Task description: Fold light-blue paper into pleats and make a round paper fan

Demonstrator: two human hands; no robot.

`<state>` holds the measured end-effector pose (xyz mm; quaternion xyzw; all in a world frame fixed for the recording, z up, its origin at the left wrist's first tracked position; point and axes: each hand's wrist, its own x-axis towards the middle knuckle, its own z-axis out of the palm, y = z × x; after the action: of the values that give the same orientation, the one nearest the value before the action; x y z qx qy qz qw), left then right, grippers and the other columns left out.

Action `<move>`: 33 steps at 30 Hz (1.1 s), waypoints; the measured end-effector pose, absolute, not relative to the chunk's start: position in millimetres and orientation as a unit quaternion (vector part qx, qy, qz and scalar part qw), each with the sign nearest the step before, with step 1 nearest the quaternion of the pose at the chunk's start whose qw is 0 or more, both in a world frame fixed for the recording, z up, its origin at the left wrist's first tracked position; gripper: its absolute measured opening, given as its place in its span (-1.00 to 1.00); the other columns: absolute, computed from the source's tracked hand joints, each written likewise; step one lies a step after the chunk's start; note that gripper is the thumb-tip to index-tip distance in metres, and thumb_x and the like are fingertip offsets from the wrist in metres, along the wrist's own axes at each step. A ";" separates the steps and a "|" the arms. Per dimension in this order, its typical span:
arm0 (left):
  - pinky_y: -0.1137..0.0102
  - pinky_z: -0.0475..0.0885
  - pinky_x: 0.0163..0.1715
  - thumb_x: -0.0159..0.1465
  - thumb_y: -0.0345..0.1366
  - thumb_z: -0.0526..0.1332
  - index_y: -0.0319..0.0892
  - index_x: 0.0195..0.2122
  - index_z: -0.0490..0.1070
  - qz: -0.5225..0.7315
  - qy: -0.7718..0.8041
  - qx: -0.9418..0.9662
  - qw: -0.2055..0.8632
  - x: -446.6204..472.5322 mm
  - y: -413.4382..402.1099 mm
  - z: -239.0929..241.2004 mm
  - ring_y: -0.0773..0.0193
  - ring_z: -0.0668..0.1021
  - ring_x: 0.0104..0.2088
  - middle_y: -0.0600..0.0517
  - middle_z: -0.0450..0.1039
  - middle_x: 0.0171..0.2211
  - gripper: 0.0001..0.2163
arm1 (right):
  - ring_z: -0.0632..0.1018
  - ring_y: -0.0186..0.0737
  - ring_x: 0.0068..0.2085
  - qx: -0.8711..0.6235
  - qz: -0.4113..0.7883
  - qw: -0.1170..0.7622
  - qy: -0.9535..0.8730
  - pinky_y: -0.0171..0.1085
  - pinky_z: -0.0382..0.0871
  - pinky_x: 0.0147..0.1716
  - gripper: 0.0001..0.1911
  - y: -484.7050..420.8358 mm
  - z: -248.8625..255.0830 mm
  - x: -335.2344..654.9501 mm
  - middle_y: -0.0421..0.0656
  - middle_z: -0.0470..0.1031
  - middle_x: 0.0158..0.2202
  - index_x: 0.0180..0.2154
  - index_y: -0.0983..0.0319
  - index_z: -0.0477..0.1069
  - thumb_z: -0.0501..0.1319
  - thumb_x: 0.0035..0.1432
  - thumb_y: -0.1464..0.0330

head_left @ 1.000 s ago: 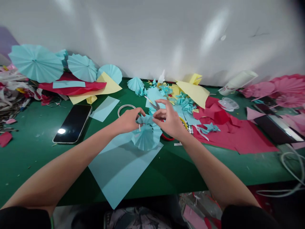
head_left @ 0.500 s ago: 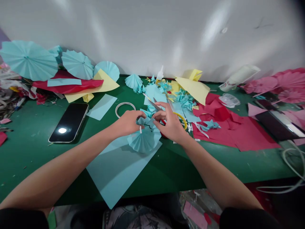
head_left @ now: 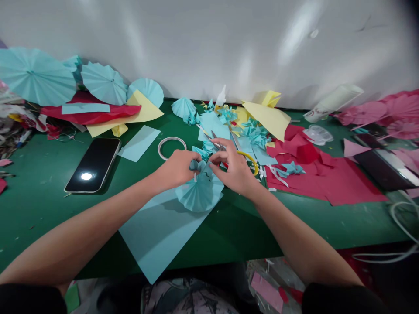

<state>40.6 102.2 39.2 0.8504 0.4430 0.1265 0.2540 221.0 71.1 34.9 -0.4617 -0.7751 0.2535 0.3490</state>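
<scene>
A small pleated light-blue paper fan [head_left: 198, 197] is held between my two hands above a light-blue paper sheet [head_left: 153, 237]. My left hand [head_left: 179, 168] is closed on the fan's upper left part, its thumb and fingers pinching the paper. At the upper right edge, my right hand [head_left: 233, 168] pinches the paper with thumb and forefinger, the other fingers curled. A short dark wavy line shows on the fan near the fingertips. Partly hidden behind my right hand lie scissors, one with a yellow handle [head_left: 251, 162]. A tape roll [head_left: 172, 148] rests beyond my left hand.
A phone [head_left: 94, 165] lies at left. Blue paper fans [head_left: 103, 83] lean along the wall. Blue paper scraps [head_left: 257, 133], a white glue bottle [head_left: 221, 96] and yellow paper [head_left: 270, 117] lie behind my hands. At right are red paper [head_left: 347, 183], pink fans and a white cable [head_left: 396, 218].
My right fingertips have closed in on the fan's upper edge. My left hand keeps its hold. The whole view has shifted slightly.
</scene>
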 end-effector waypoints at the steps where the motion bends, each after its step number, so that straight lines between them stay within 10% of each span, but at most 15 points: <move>1: 0.45 0.29 -0.42 0.05 -0.30 0.19 -0.21 -0.29 0.45 0.125 0.442 0.851 0.254 40.8 102.1 39.5 0.27 0.47 -0.43 0.03 0.46 -0.43 -0.80 | 0.49 -0.32 -0.41 -0.462 0.254 0.345 -0.777 -0.28 0.39 -0.35 -0.46 71.5 34.2 221.3 -0.26 0.46 -0.41 0.05 0.15 0.05 0.12 0.02 0.50; 13: 0.43 0.24 -0.51 0.05 -0.38 0.11 -0.22 -0.33 0.41 0.167 0.439 0.848 0.245 43.2 95.4 34.5 0.27 0.45 -0.48 0.02 0.45 -0.50 -0.83 | 0.42 -0.11 -0.08 -0.374 -0.027 0.371 -0.850 -0.06 0.28 -0.12 -0.51 53.5 40.8 213.8 -0.14 0.35 -0.11 0.04 -0.05 0.12 0.11 0.11 0.46; 33: 0.41 0.22 -0.56 0.06 -0.37 0.14 -0.20 -0.10 0.27 0.101 0.468 0.845 0.240 39.4 90.0 44.9 0.18 0.48 -0.47 -0.04 0.44 -0.41 -0.66 | 0.52 -0.19 -0.30 -0.506 0.210 0.341 -0.764 -0.19 0.39 -0.24 -0.42 67.6 32.1 215.2 -0.23 0.48 -0.39 0.10 0.13 0.05 0.14 0.03 0.45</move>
<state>39.4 90.0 44.9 0.8449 0.4676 0.1009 0.2396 215.2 67.6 32.1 -0.5058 -0.7643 0.2097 0.3406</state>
